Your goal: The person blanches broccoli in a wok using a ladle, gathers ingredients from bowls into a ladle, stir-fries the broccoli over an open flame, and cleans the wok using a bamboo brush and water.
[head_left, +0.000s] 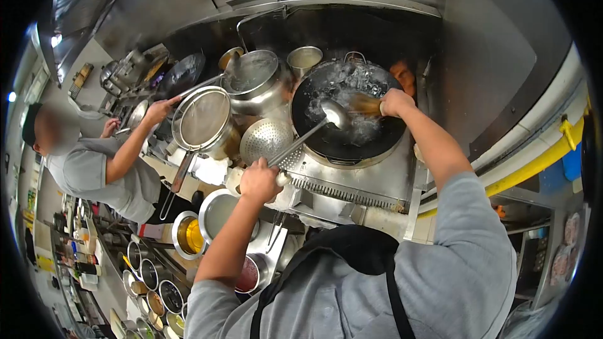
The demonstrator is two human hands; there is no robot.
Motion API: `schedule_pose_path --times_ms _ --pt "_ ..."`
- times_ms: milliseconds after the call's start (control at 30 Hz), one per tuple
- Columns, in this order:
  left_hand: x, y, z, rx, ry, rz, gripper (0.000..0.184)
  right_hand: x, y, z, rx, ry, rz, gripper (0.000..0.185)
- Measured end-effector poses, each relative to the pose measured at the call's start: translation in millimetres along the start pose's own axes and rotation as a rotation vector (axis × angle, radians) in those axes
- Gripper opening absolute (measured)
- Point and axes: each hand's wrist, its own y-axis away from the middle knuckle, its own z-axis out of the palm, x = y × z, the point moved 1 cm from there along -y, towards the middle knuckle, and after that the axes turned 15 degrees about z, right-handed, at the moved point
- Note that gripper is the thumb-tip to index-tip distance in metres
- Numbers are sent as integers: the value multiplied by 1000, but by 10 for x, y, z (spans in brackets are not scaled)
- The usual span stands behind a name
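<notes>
A large black wok [309, 139] with churning water inside sits on the stove in front of me. My right hand [397, 102] is closed around a bamboo wok brush [363, 104], its bristles down in the wet wok. My left hand [259, 182] grips the handle of a metal ladle [335, 113]. The ladle's bowl hangs over the left part of the wok, close beside the brush. Beneath the ladle's handle lies a round perforated skimmer [266, 140].
A co-worker [119, 169] at the left holds a long-handled tool over a steel pot [260, 97]. A mesh strainer [202, 118] rests on another pot. Flames [402, 77] show behind the wok. Bowls with yellow liquid [190, 236] and red contents [247, 274] stand to my left.
</notes>
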Motion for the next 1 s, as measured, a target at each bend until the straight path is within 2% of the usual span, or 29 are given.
schedule_pose_path --times_ms 33,67,133,200,233,267,333,400,467,500,533,567,600,633,667,733,833,867,933,967,1000 --pt "6 -57 -3 -8 63 -8 45 -24 -107 -84 100 150 58 55" --pt "24 -140 2 -9 130 -13 45 -44 39 -50 114 171 60 55" --pt "42 -427 119 54 253 -27 45 -3 598 98 158 -220 -82 52" --pt "-3 -653 356 -10 848 -264 48 93 686 121 33 -163 46 52" --pt "-27 -620 461 96 936 -304 43 186 655 -42 169 52 3 53" --pt "-53 -468 476 98 955 -326 43 245 632 -253 293 274 -57 53" --pt "-67 -100 362 204 1284 -297 36 59 999 -602 223 259 -12 51" --pt "-98 218 622 280 1445 -326 28 -27 1235 -606 361 409 -159 48" --pt "-152 434 754 335 1498 -340 28 -287 1302 -391 17 592 -358 47" --pt "-132 463 787 332 1515 -352 28 -381 1083 -132 -164 673 -395 57" --pt "-116 453 808 434 1536 -404 29 -437 753 188 -176 443 -346 47" --pt "-112 416 836 543 1551 -458 30 -927 824 305 -45 626 -370 34" --pt "-80 395 943 542 1563 -483 30 -1076 303 532 -7 550 -226 28" --pt "-98 335 1093 547 1470 -515 31 -1426 413 571 36 231 -140 38" --pt "-159 300 1164 557 1368 -548 33 -1373 -110 801 63 -20 -108 52" --pt "-230 300 1237 515 1264 -627 40 -1291 93 947 -62 -213 -99 62" --pt "-343 302 1491 459 1270 -657 46 -1009 825 574 -357 -2 -56 66" --pt "-366 302 1536 374 1223 -712 50 -922 934 353 -434 92 -29 65" --pt "-380 251 1599 303 1179 -758 54 -674 349 -35 -265 629 -451 61" --pt "-389 249 1629 281 1109 -755 56 -943 404 -66 -153 855 -345 53" --pt "-398 226 1658 265 1040 -749 59 -1114 246 43 -27 1126 -489 43"
